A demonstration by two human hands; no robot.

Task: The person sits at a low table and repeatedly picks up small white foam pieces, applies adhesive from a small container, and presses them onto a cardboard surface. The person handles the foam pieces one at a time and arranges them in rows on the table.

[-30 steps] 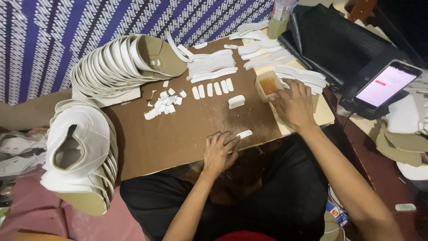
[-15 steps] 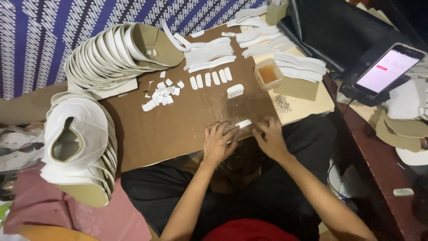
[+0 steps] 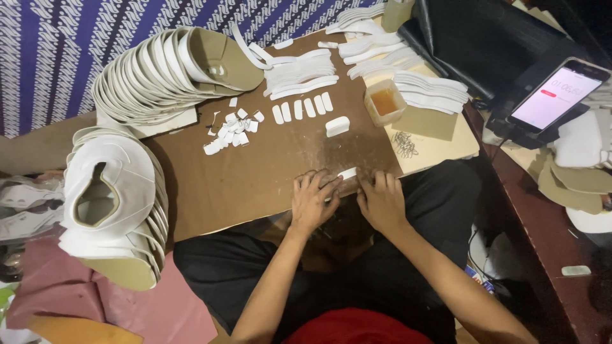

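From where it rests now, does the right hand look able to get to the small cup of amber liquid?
Probably yes: the right hand lies on the brown board, with bare board between it and the cup.

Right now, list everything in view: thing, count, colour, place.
Flat brown cardboard work board: one, across the lap.
Small white strip piece: one, at the board's near edge, between both hands.
Curved white shoe-upper stacks: two, left side.
Short white tabs in a row: five, board centre.
Tiny white scraps: a pile, left of centre.
Long white strips: several stacks, far edge.
Clear cup of amber liquid: one, right.
Smartphone with lit screen: one, far right.
Left hand: on the board.
Right hand: beside it.
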